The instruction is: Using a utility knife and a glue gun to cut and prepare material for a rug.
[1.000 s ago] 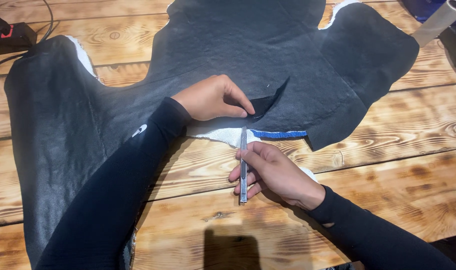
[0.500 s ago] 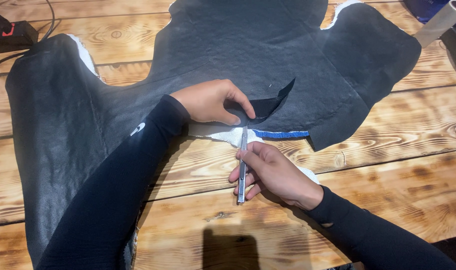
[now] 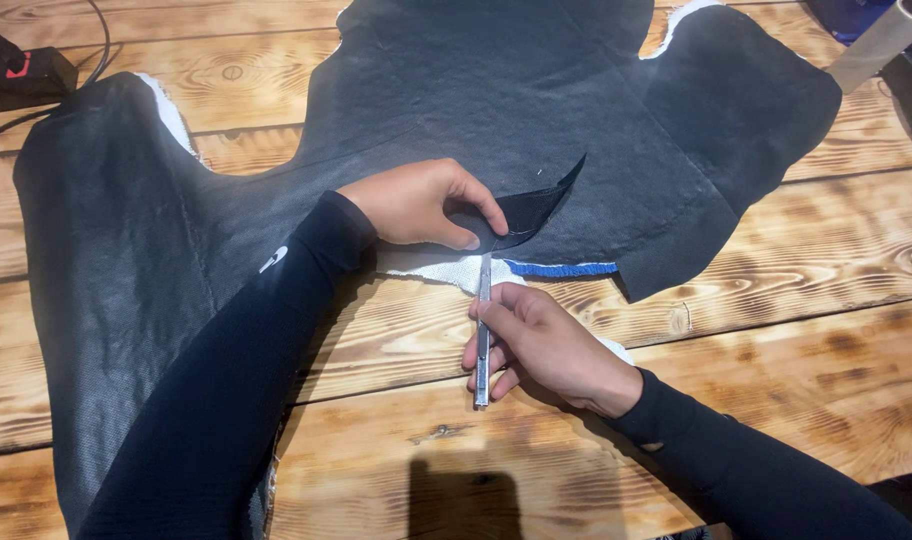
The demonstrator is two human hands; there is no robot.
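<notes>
Left hand: the left hand (image 3: 421,203), in a long black sleeve, lies on the large black sheet of leather-like material (image 3: 476,110) with its fingers curled, thumb and fingertips pinching a lifted flap
Lifted flap: a curved, pointed strip of the black sheet (image 3: 538,208) stands up off the surface just right of the left hand, its tip pointing up and to the right
Right hand: the right hand (image 3: 546,345), also black-sleeved, is closed around a slim silver metal utility knife (image 3: 483,335), fingers wrapped over the handle
Knife: it lies almost straight up and down in the view, its upper end meeting the sheet's edge just below the left fingertips; the lower end sticks out beneath the right hand over the table
Sheet: spread flat over most of the table's far half, with an irregular lobed outline; its pale white underside (image 3: 431,265) shows at the near edge beside the knife, and a thin blue strip (image 3: 561,268) runs along that edge to the right
Table: brown scorched-grain wooden planks (image 3: 776,300), bare in front of the hands
Far left: a black power strip with a cable (image 3: 21,78) sits at the corner, touching the view's edge
Far right: a beige cardboard tube (image 3: 881,40) lies slanted at the upper corner, well apart from the hands
</notes>
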